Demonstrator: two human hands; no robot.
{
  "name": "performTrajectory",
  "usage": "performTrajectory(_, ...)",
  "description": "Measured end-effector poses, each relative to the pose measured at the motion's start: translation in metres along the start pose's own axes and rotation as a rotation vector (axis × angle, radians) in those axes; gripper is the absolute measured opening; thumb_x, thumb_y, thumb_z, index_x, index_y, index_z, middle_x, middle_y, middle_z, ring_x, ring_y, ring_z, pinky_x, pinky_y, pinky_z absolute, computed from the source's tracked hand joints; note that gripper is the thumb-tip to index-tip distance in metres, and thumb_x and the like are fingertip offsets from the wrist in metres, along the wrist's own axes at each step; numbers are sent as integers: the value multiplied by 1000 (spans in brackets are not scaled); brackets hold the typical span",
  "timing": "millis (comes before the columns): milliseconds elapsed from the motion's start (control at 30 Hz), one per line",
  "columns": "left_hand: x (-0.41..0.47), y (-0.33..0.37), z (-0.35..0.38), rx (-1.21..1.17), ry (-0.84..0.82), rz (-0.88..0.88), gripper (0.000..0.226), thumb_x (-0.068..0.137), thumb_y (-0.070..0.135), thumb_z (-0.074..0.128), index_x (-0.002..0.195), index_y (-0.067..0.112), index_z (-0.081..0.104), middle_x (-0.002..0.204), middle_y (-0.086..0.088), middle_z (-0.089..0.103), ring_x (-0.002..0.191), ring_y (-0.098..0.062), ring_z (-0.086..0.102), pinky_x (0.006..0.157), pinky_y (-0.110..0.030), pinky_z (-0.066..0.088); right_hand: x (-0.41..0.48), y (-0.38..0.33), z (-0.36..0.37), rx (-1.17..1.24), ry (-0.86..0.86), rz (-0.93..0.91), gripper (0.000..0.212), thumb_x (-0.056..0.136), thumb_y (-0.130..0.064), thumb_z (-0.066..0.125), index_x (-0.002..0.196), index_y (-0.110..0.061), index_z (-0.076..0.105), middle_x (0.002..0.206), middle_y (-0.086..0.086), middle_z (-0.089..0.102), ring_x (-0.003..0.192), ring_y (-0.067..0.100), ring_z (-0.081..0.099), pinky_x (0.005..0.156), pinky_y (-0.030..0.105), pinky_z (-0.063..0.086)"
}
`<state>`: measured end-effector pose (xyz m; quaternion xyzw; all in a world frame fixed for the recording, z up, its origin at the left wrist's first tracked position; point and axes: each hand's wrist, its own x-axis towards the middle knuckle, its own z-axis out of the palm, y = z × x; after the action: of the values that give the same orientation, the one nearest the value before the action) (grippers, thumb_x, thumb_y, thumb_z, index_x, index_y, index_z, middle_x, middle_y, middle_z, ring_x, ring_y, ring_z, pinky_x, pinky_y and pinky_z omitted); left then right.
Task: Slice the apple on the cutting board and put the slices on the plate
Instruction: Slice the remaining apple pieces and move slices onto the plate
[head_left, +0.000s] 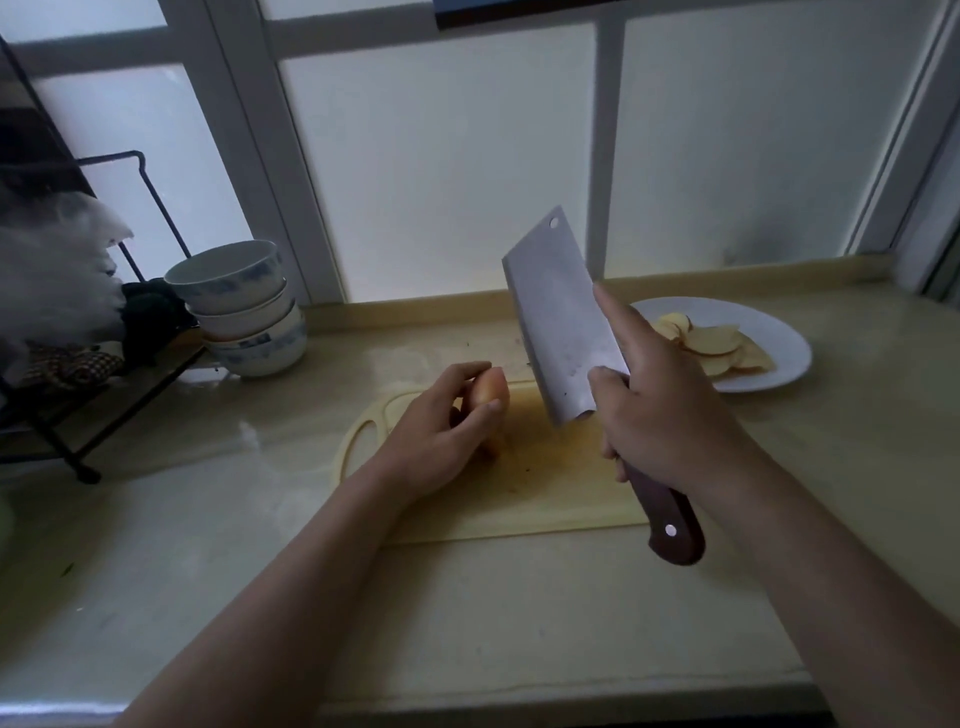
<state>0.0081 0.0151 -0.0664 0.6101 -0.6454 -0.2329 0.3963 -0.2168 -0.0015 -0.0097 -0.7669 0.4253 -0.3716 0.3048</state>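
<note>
A pale wooden cutting board lies on the counter in the middle of the view. On its left part my left hand grips a piece of apple, fingers curled over its top and thumb on its near side. My right hand holds a cleaver by its dark wooden handle, index finger stretched along the blade's side. The blade is raised above the board, tilted up and away, to the right of the apple. A white plate at the back right carries several thin apple slices.
Stacked bowls stand at the back left beside a black wire rack with a white plastic bag. A frosted window runs behind the counter. The counter's front edge is close below my arms.
</note>
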Motion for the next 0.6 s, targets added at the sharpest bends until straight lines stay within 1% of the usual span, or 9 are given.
performTrajectory(67, 2, -1, -1, -14, 7, -9, 44, 103, 42, 55, 145, 34, 44, 124, 16, 48, 106, 0, 53, 88, -25, 51, 2, -2, 8, -52, 18, -52, 73, 106, -13, 42, 164, -46, 11, 82, 6, 68, 52, 18, 63, 47, 38, 58)
performTrajectory(100, 3, -2, -1, -19, 14, -10, 44, 102, 42, 55, 145, 34, 45, 122, 19, 48, 107, 0, 53, 89, -27, 51, 3, -2, 11, -64, 31, -69, 72, 107, -14, 42, 164, -44, 11, 88, 4, 69, 54, 17, 63, 50, 41, 59)
performTrajectory(133, 3, -2, -1, -22, 18, -11, 44, 102, 41, 55, 145, 34, 46, 120, 22, 48, 107, -1, 53, 90, -29, 51, 4, -2, 15, -65, 44, -79, 72, 107, -15, 43, 164, -44, 10, 90, 4, 70, 56, 18, 64, 52, 43, 59)
performTrajectory(200, 3, -3, -1, -23, 22, -9, 45, 102, 40, 56, 146, 33, 46, 118, 25, 48, 107, -4, 56, 90, -30, 53, 6, -3, 19, -65, 64, -93, 71, 107, -15, 43, 165, -41, 10, 80, 7, 68, 57, 21, 64, 52, 47, 59)
performTrajectory(300, 2, -4, -1, -18, 24, 3, 55, 97, 49, 55, 148, 31, 45, 125, 14, 52, 107, -9, 59, 88, -31, 55, 10, -5, 23, -75, 69, -118, 71, 108, -15, 43, 165, -39, 10, 71, 6, 64, 56, 21, 63, 53, 48, 59)
performTrajectory(367, 3, -5, -1, -19, 23, 0, 59, 95, 51, 55, 150, 30, 44, 129, 10, 52, 107, -11, 61, 88, -33, 56, 11, -6, 24, -86, 65, -127, 72, 107, -14, 44, 165, -39, 10, 69, 6, 64, 54, 18, 63, 53, 47, 59)
performTrajectory(433, 2, -5, -1, -12, 28, 6, 55, 100, 46, 57, 150, 31, 43, 130, 8, 53, 106, -11, 62, 90, -34, 57, 12, -7, 25, -99, 62, -129, 72, 107, -14, 45, 165, -39, 11, 68, 6, 64, 54, 18, 63, 54, 48, 59)
performTrajectory(500, 2, -6, -1, -20, 39, 5, 52, 101, 44, 59, 149, 34, 43, 128, 7, 54, 104, -13, 63, 88, -36, 58, 12, -8, 25, -100, 60, -127, 73, 107, -13, 45, 165, -40, 11, 67, 8, 64, 54, 19, 63, 54, 50, 59)
performTrajectory(600, 2, -7, -2, -38, 37, 4, 50, 97, 49, 59, 143, 38, 46, 124, 7, 55, 101, -17, 66, 84, -41, 61, 12, -9, 25, -99, 57, -123, 73, 107, -13, 45, 165, -39, 12, 68, 9, 64, 55, 22, 63, 54, 51, 59)
